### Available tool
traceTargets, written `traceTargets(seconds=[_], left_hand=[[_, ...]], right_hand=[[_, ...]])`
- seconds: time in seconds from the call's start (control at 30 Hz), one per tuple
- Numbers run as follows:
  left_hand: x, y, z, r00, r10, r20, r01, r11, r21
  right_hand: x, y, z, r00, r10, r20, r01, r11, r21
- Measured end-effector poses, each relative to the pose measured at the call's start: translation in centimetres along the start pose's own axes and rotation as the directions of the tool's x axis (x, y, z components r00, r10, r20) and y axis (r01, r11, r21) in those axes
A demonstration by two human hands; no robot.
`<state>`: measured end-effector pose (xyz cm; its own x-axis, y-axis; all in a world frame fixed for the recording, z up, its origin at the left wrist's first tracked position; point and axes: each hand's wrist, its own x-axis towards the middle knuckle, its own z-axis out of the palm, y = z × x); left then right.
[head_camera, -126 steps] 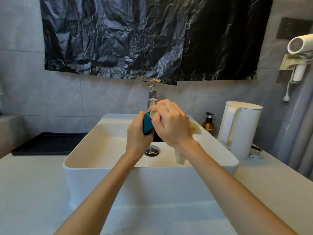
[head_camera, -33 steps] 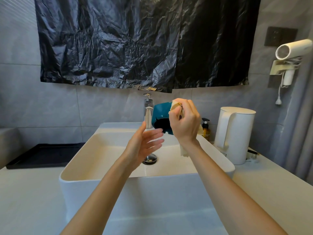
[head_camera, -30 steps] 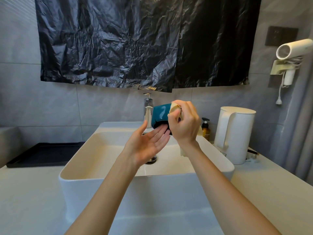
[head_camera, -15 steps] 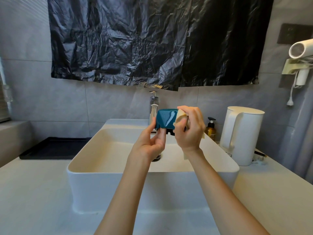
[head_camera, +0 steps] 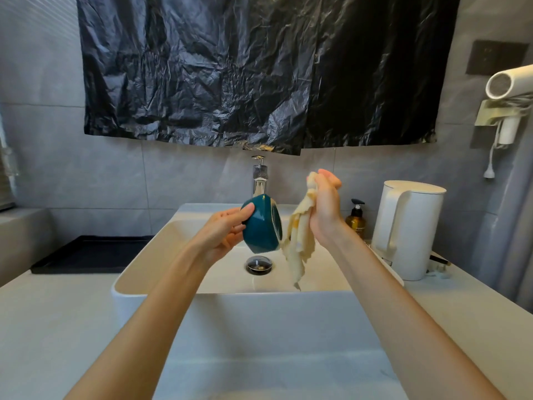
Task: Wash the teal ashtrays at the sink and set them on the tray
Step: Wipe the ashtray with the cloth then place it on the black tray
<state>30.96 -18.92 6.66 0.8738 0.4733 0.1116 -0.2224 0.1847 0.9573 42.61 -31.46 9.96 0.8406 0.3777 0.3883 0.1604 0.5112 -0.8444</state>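
Note:
A teal ashtray (head_camera: 261, 226) is held on its side above the white sink basin (head_camera: 178, 287), its underside toward my left hand (head_camera: 223, 230), which grips it. To its right, my right hand (head_camera: 324, 203) is closed on a pale yellow cloth (head_camera: 298, 241) that hangs down over the basin, just beside the ashtray's open face. The black tray (head_camera: 89, 254) lies on the counter left of the sink with nothing visible on it. The chrome tap (head_camera: 259, 180) stands behind the ashtray; no water is seen running.
A white kettle (head_camera: 409, 226) and an amber pump bottle (head_camera: 356, 222) stand right of the sink. A white hair dryer (head_camera: 509, 88) hangs on the right wall. Black plastic sheeting (head_camera: 259, 70) covers the wall above. The drain plug (head_camera: 258, 264) sits mid-basin.
The ashtray passed from my right hand to my left. My right hand has pulled away to the right and up with the cloth, which now hangs free.

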Motion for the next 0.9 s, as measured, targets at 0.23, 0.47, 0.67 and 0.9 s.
traceTargets(seconds=[0.23,0.47,0.67,0.9], left_hand=[[-0.3,-1.6,-0.1,0.999,0.026,0.026,-0.025,0.999,-0.047],[-0.5,-2.1,-0.1,0.997,0.003,-0.071,-0.022,0.962,-0.272],[-0.6,-2.4,0.0,0.997,0.043,-0.061,-0.055,0.973,-0.224],[-0.7,-2.2,-0.4,0.997,0.083,-0.002,-0.079,0.946,-0.315]], right_hand=[[-2.8,4.9,3.3,0.901,-0.279,0.331,0.401,0.827,-0.395],[-3.6,7.6,1.0,0.776,-0.315,0.546,0.608,0.604,-0.516],[-3.0,7.4,1.8,0.715,-0.419,0.560,0.693,0.528,-0.490],[-0.4,6.0,2.5,0.895,-0.202,0.397,0.390,0.787,-0.478]])
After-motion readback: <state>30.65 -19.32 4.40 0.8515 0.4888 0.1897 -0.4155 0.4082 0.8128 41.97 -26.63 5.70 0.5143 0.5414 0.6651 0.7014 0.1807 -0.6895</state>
